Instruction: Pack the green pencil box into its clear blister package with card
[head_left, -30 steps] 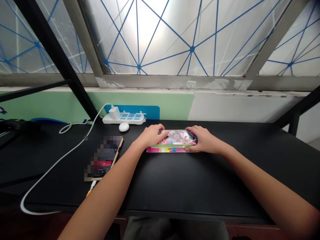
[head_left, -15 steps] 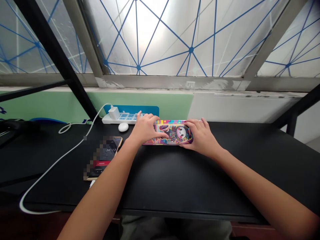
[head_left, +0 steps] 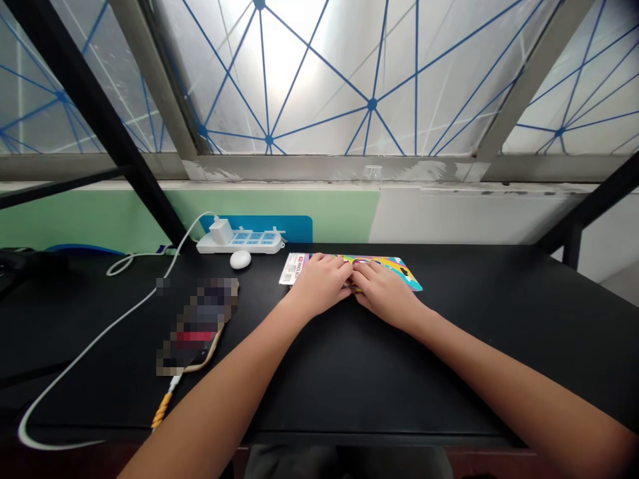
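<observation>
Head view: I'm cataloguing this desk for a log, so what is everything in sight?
pencil case: one, multicoloured, flat on the table under both hands
power strip: one, white, at the table's back edge
charger: one, white, plugged into the power strip
oval object: one, white, by the power strip
phone: one, blurred, left of the hands
cable: one, white, from the charger across the table's left side
table: one, black
left hand: one, on the pencil case
right hand: one, on the pencil case
</observation>
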`<state>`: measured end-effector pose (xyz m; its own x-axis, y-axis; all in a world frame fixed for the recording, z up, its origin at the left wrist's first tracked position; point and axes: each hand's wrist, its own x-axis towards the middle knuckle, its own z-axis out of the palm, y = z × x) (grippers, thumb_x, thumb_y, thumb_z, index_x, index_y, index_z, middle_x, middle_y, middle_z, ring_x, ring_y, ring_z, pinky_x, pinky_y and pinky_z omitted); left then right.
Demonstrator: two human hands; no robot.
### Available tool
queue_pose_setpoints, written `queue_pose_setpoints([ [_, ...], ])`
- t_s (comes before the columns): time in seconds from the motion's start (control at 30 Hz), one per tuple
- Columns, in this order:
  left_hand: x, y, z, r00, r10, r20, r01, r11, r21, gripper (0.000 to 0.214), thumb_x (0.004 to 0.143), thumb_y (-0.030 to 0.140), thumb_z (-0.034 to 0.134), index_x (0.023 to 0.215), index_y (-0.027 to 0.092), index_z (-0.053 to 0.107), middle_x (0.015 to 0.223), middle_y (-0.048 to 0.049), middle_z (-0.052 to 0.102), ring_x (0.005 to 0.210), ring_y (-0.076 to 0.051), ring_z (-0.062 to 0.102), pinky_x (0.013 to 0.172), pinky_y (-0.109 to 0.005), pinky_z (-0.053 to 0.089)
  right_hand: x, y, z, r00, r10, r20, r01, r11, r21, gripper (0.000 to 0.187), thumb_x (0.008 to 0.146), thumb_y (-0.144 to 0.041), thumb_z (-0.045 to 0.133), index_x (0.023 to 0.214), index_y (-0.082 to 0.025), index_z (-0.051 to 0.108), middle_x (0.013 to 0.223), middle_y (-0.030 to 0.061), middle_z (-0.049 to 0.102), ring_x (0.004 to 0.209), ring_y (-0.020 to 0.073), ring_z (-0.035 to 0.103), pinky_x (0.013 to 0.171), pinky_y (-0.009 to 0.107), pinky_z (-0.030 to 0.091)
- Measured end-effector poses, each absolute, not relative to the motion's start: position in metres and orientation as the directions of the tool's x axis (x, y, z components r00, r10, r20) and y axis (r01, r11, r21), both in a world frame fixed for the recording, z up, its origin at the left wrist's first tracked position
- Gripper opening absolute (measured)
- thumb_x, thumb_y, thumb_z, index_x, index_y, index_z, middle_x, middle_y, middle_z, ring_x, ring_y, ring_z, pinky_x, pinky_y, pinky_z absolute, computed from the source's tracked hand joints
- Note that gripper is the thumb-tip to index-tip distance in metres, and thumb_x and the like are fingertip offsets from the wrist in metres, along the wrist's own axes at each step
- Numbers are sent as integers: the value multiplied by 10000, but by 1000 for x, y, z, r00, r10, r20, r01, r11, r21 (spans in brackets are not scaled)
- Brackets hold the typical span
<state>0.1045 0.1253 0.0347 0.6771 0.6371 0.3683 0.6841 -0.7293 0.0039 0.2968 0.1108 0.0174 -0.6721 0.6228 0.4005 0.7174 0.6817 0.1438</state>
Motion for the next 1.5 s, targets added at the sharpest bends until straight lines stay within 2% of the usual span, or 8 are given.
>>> queue_pose_setpoints([
  [0.17,88,131,37,624,683,380,678,-715,170,389,885,599,603,973,221,628,968,-66,661,953,-257,602,816,-356,440,299,112,17,-706,595,384,668,740,82,328,923,-183,505,1238,-171,595,1202,139,648,1154,324,579,985,493,483],
  [0.33,74,140,37,556,754,351,701,-652,290,442,889,646,553,984,224,641,969,-68,659,929,-247,603,767,-334,461,308,112,20,-699,602,385,626,776,-78,347,947,-336,555,1279,-252,614,1280,124,632,1179,312,590,977,512,504],
  [0.5,56,158,32,349,849,396,843,-469,263,337,949,511,507,1000,212,653,1056,-98,687,1055,-291,588,908,-400,439,310,113,21,-686,629,365,639,761,-110,419,965,-448,530,1330,-260,615,1346,137,613,1243,327,567,1028,536,473],
  [0.6,36,172,27,77,940,333,902,-208,379,304,954,396,483,1160,210,608,1179,-131,668,1123,-314,588,918,-415,443,309,112,22,-686,641,345,645,755,-120,452,963,-474,527,1364,-275,589,1375,134,598,1268,333,551,1029,547,472],
  [0.7,15,182,21,-60,984,170,851,-39,524,297,930,364,501,1167,210,590,1111,-140,696,1049,-325,638,854,-398,469,309,112,21,-688,643,336,648,753,-116,469,965,-481,521,1384,-275,566,1389,137,586,1285,333,536,1033,555,469],
  [0.87,7,189,15,-19,991,135,789,-68,611,181,909,273,504,1031,207,621,1058,-113,708,973,-290,659,814,-365,485,308,111,19,-679,657,328,668,738,-96,485,971,-503,504,1384,-254,561,1421,138,565,1319,327,511,1066,546,443],
  [1.3,43,181,1,83,985,151,577,-171,798,183,936,251,490,1080,204,592,908,-44,710,781,-181,671,694,-290,512,265,119,9,-706,648,287,688,724,58,689,958,-598,457,1513,-194,398,1537,175,444,1420,386,387,1104,587,372],
  [1.5,41,184,-2,59,983,176,541,-180,822,175,923,212,490,1075,210,578,894,-30,697,787,-170,663,714,-289,511,230,133,11,-715,651,255,685,726,66,809,921,-642,496,1501,-86,395,1527,244,428,1437,405,350,1143,555,336],
])
